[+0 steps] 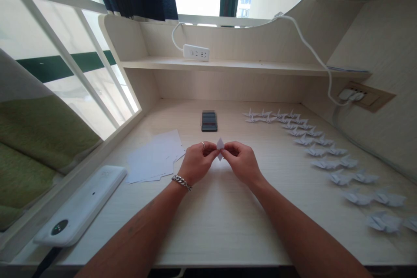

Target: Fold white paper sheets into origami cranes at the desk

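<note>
A small folded piece of white paper, diamond-shaped with pointed ends, is held upright between both hands above the desk. My left hand pinches its left side between thumb and fingers; a ring and a chain bracelet are on this hand and wrist. On the paper's right side, my right hand pinches in the same way. The thumbs nearly meet over the paper's middle and cover part of it. Left of my hands lies a loose stack of white paper sheets. Many folded paper cranes stand in rows at the right.
A small dark box-like object lies beyond my hands. At the left edge of the desk is a long white device with a round display. A power strip rests on the shelf, and a white cable runs to the wall socket.
</note>
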Available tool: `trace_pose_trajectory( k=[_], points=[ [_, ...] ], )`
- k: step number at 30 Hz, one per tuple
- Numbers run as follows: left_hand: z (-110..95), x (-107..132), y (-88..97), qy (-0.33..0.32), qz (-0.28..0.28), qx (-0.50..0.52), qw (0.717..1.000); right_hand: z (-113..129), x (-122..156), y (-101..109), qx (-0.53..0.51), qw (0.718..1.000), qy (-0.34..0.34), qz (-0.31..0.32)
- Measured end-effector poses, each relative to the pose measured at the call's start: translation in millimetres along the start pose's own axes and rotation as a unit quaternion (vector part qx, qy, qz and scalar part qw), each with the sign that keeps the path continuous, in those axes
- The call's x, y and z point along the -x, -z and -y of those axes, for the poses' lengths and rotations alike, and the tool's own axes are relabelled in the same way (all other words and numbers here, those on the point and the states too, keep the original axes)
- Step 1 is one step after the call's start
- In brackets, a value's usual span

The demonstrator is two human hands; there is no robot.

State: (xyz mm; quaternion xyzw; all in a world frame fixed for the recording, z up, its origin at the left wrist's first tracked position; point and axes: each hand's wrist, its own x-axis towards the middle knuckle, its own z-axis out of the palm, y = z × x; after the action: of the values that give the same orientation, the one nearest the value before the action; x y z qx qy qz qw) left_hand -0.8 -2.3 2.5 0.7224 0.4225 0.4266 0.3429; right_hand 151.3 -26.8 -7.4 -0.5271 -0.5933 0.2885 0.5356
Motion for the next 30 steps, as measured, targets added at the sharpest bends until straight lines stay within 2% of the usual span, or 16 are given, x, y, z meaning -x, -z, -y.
trace_pose_trajectory(
  k=[10, 18, 22, 26, 30],
  points=[
    [-8, 5, -6.8, -0.026, -0.068, -0.095, 0.993, 5, 5, -1, 0.028, 0.999, 0.033, -0.03],
    [-6, 7, -11.3, -0.096, -0.119, -0.162, 0.975, 7, 8, -3, 0.022, 0.997, 0.06, -0.047],
    [-3, 7, -12.3, -0.135, -0.121, -0.161, 0.97, 8, 7, -4, 0.015, 0.997, 0.058, -0.053],
    [-4, 7, -11.6, -0.153, -0.094, -0.111, 0.978, 4, 2, -2, -0.1, 0.994, 0.016, -0.041],
    [-6, 7, -12.1, -0.144, -0.053, -0.068, 0.986, -4, -5, -1, -0.24, 0.97, -0.037, -0.031]
  ],
)
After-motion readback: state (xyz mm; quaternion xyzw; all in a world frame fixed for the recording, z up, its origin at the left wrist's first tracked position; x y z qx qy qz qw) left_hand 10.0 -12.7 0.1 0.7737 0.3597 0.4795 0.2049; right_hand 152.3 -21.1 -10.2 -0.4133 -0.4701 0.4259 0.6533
